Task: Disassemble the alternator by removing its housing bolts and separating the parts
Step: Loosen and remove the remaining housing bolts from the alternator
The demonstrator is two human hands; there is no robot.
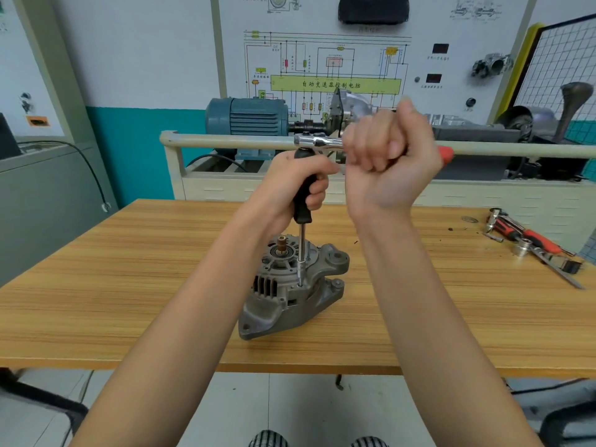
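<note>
The left hand [292, 185] was wrapped round the black handle of a socket driver [302, 201], holding it upright with its socket seated on a housing bolt [300, 284] on the alternator [290, 285]. The right hand [387, 156] clenched a ratchet wrench [317, 141], its head fitted over the driver's top. The alternator stood near the middle of the wooden table [129, 285], housing halves unseparated; more tools [532, 243] lay far right. Judging by this, bolt removal was under way and separation remained
</note>
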